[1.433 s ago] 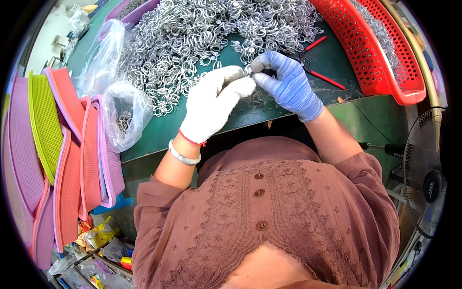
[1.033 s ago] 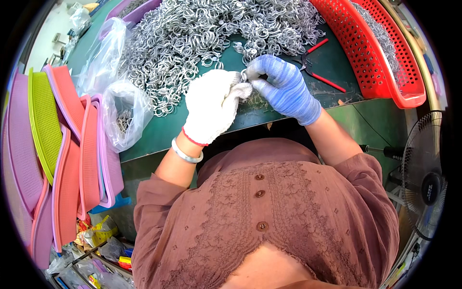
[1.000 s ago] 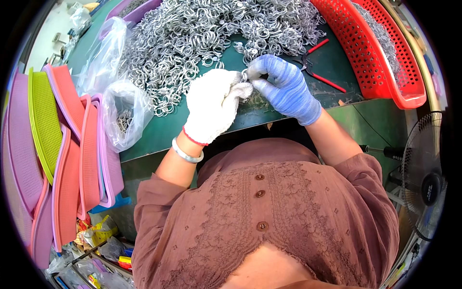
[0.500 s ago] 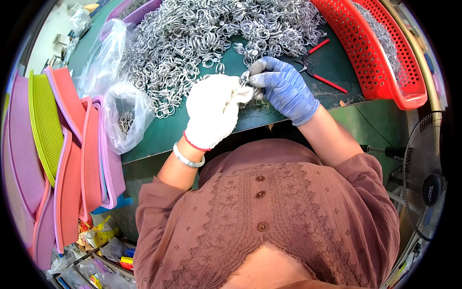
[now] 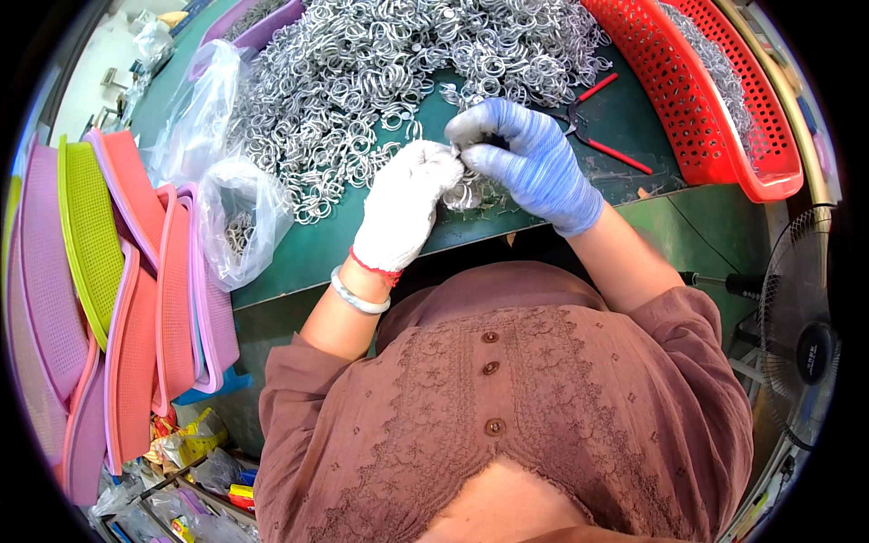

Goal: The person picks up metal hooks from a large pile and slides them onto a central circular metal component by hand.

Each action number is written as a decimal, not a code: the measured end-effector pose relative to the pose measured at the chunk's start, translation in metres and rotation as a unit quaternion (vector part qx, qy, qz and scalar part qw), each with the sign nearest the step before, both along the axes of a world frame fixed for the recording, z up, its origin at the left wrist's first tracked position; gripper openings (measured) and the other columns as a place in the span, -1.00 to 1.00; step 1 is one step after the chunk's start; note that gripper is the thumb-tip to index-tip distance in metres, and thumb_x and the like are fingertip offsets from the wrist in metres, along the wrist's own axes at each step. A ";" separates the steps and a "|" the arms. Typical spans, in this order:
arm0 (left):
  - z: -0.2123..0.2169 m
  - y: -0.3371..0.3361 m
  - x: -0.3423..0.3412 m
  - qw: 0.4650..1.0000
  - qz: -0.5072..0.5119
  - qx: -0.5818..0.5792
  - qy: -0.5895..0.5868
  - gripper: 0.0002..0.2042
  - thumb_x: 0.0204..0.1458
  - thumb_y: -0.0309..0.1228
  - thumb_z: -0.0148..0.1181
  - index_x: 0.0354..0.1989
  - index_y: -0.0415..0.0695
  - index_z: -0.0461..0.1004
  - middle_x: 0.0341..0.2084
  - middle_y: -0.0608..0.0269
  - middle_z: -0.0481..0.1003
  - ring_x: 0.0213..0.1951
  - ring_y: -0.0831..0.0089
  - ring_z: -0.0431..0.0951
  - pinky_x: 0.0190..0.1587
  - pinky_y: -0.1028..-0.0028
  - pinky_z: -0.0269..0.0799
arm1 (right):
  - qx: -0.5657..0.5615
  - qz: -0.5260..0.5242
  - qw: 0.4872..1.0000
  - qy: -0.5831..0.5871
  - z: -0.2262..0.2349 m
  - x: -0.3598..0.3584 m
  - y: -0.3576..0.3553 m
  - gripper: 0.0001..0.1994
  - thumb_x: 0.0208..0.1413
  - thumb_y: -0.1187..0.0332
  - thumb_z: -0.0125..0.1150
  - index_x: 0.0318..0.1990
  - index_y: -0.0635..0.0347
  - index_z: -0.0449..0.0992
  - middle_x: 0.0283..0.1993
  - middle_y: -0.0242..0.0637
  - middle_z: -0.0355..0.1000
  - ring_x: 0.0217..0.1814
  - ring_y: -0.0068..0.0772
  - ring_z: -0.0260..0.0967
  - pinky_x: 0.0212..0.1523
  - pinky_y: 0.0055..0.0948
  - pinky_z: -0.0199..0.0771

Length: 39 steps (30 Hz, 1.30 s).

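My left hand, in a white knit glove with a red cuff, is closed, its fingertips pressed together at the near edge of the pile. My right hand, in a blue glove, curls thumb and forefinger to a pinch that meets the left fingertips. Whatever is pinched there is too small and covered to make out. Just below the fingertips, a few silvery metal rings show against the table. Beyond both hands spreads a big heap of silvery metal rings. Red-handled pliers lie open to the right of my right hand.
A red perforated basket with metal pieces stands at right on the green table. At left are a clear plastic bag holding some rings, a purple tray and stacked coloured baskets. A fan stands at far right.
My left hand has turned more upright, its fingers now gathered at the tips. My right hand's fingers have arched apart from the palm, thumb and forefinger forming a loop.
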State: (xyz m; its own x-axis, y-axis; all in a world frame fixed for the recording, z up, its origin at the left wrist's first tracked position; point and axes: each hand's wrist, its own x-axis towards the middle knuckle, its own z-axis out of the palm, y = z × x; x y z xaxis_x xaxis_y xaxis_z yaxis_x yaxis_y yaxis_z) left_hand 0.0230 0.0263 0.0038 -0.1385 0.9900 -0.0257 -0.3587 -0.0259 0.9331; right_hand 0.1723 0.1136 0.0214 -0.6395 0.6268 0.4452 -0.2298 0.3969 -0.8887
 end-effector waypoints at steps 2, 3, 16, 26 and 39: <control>0.000 0.000 -0.007 0.997 -0.029 -0.046 0.051 -0.78 0.16 -0.38 0.07 -0.11 -0.26 0.41 -0.29 0.25 0.47 -0.34 0.58 0.46 -0.25 0.55 0.40 | -0.252 0.036 0.967 0.006 0.001 0.003 -0.001 -0.76 0.02 0.56 0.14 -0.11 0.27 0.49 -0.22 -0.37 0.46 -0.15 -0.56 0.41 -0.08 -0.50 0.44; -0.001 -0.001 -0.006 0.997 -0.029 -0.046 0.052 -0.78 0.16 -0.38 0.07 -0.11 -0.26 0.41 -0.29 0.25 0.47 -0.34 0.58 0.46 -0.25 0.55 0.40 | -0.251 0.037 0.967 0.006 -0.001 0.002 0.001 -0.76 0.02 0.56 0.14 -0.11 0.27 0.49 -0.22 -0.37 0.46 -0.15 -0.56 0.41 -0.08 -0.50 0.44; 0.026 -0.005 0.002 0.990 -0.067 -0.012 0.120 -0.64 0.00 -0.59 0.16 0.02 -0.35 0.37 -0.28 0.28 0.52 -0.27 0.63 0.49 -0.15 0.61 0.42 | -0.099 -0.012 0.995 -0.008 -0.001 -0.001 -0.006 -0.80 0.03 0.59 0.14 -0.16 0.32 0.51 -0.25 -0.30 0.50 -0.20 -0.53 0.44 -0.10 -0.50 0.47; 0.027 -0.002 -0.001 0.977 -0.067 -0.024 0.199 -0.64 -0.03 -0.61 0.20 -0.01 -0.36 0.37 -0.37 0.27 0.48 -0.41 0.58 0.45 -0.36 0.60 0.40 | -0.036 -0.047 0.998 -0.001 -0.009 -0.003 -0.006 -0.86 0.01 0.60 0.13 -0.24 0.29 0.51 -0.30 -0.28 0.48 -0.26 -0.54 0.42 -0.16 -0.51 0.46; 0.016 0.001 -0.005 0.695 0.141 0.096 0.698 -0.49 -0.12 -0.32 0.32 0.05 -0.13 0.36 -0.55 0.11 0.45 -0.47 0.15 0.48 -0.41 0.29 0.38 | -0.294 -0.054 0.954 0.004 -0.012 -0.004 -0.003 -0.78 0.04 0.54 0.17 -0.12 0.31 0.49 -0.25 -0.38 0.45 -0.29 -0.63 0.36 -0.20 -0.62 0.41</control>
